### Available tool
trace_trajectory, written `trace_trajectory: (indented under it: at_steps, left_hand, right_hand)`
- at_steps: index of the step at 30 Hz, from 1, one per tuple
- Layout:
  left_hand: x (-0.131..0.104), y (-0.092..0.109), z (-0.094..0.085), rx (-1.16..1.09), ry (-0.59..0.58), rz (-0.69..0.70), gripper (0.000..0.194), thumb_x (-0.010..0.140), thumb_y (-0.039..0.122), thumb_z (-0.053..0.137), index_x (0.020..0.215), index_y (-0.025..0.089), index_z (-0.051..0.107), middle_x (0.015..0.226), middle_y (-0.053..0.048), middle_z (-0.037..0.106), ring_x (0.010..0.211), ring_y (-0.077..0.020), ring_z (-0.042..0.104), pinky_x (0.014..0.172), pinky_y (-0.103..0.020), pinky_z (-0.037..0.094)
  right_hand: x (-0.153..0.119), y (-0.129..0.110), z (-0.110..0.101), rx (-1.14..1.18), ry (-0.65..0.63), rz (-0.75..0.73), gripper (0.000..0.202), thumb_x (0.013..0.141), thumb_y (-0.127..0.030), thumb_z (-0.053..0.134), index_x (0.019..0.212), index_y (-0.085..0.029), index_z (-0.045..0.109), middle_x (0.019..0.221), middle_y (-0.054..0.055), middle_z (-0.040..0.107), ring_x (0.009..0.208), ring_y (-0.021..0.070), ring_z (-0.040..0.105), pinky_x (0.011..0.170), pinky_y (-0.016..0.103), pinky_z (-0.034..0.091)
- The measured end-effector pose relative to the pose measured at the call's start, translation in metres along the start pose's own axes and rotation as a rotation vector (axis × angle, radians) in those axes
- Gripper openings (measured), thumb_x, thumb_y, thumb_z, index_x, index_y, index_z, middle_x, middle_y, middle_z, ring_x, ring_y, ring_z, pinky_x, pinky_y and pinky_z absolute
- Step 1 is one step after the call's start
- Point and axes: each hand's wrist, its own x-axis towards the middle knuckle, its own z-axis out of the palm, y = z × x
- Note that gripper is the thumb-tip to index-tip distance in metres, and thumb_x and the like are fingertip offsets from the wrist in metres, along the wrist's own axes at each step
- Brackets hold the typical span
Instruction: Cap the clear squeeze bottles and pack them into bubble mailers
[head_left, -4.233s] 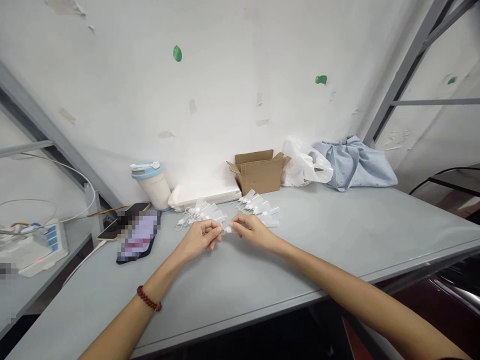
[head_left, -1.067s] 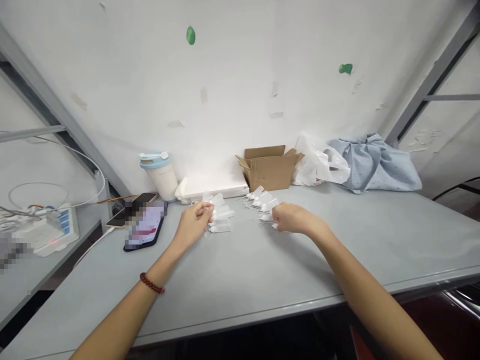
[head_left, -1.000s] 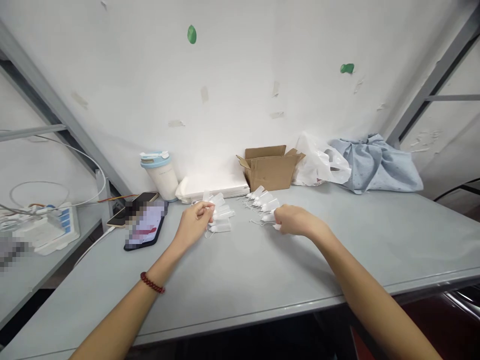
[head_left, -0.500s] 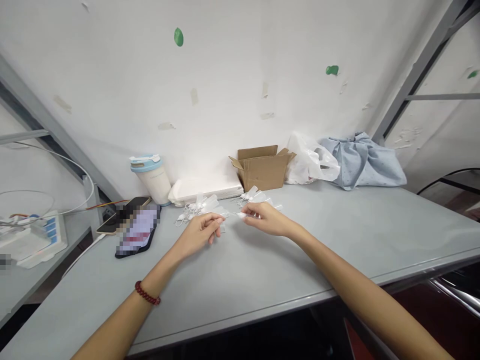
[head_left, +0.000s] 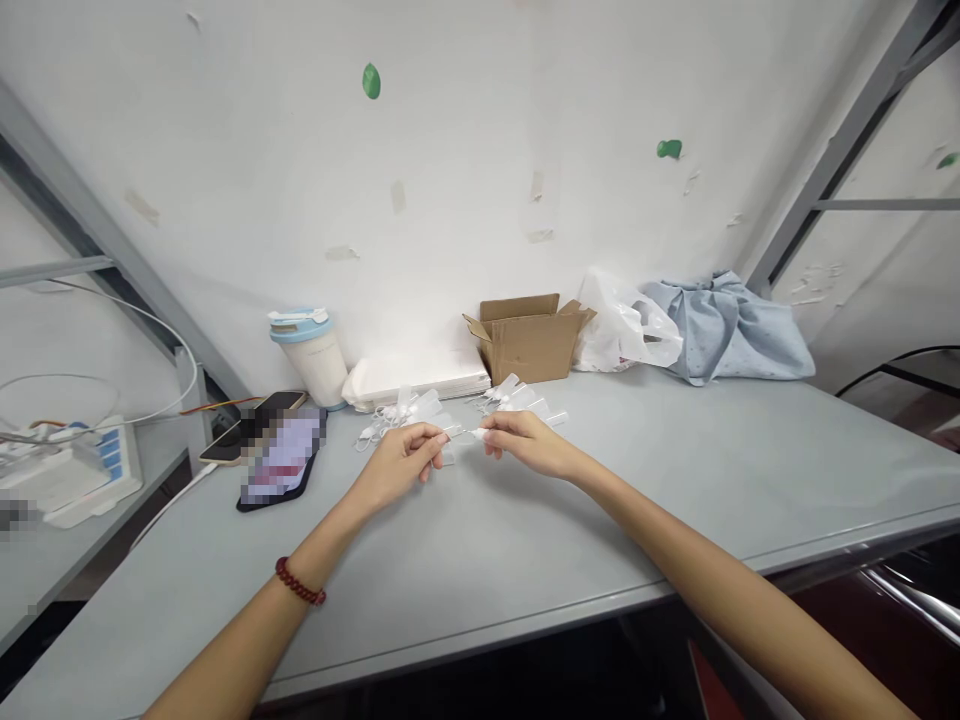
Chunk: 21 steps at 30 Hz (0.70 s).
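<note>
From the head view, I have both hands close together over the tabletop (head_left: 720,455). My right hand (head_left: 529,442) pinches a small white-nosed bottle (head_left: 478,434) between thumb and fingers; most of its body is hidden in the grip. A thin needle tip (head_left: 463,432) points from it toward my left hand (head_left: 409,465), whose thumb and fingertips are pressed together at the needle's far end; I can't tell what, if anything, sits between them. A dark red beaded bracelet (head_left: 300,582) circles that wrist.

Just beyond the left hand I see a cluster of clear bottles with looped strings (head_left: 424,403); a second cluster of clear bottles (head_left: 517,393) lies behind the right. Further back, along the wall, stand a tumbler with a light blue lid (head_left: 315,365), a stack of white sheets (head_left: 420,378), an open cardboard box (head_left: 526,348), a white plastic bag (head_left: 622,325) and a pale blue cloth bundle (head_left: 731,330). Two phones (head_left: 281,460) lie left of my left hand.
</note>
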Motion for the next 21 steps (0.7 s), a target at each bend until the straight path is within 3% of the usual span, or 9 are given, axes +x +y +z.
trace_trajectory:
  at_steps: [8,21]
  left_hand:
    - [-0.0034,0.0014,0.0031,0.075,-0.089,0.065,0.031,0.082,0.042,0.046,0.081,0.015,0.062,0.063,0.001,0.057,0.047,-0.0083,0.047,0.049,-0.021,0.040]
    - [-0.0041,0.0015,0.0033,0.083,-0.079,0.068,0.031,0.082,0.040,0.047,0.085,0.014,0.064,0.063,0.000,0.058,0.048,-0.0092,0.047,0.049,-0.021,0.041]
  right_hand:
    - [-0.0009,-0.0003,0.0035,0.003,-0.034,-0.023,0.021,0.086,-0.029,0.045,0.077,-0.015,0.059,0.072,0.000,0.056,0.067,0.0117,0.053,0.066,0.024,0.040]
    - [-0.0022,-0.0029,0.0054,-0.001,-0.063,-0.005,0.020,0.085,-0.030,0.047,0.080,-0.015,0.059,0.072,0.000,0.057,0.066,0.0117,0.054,0.060,0.023,0.039]
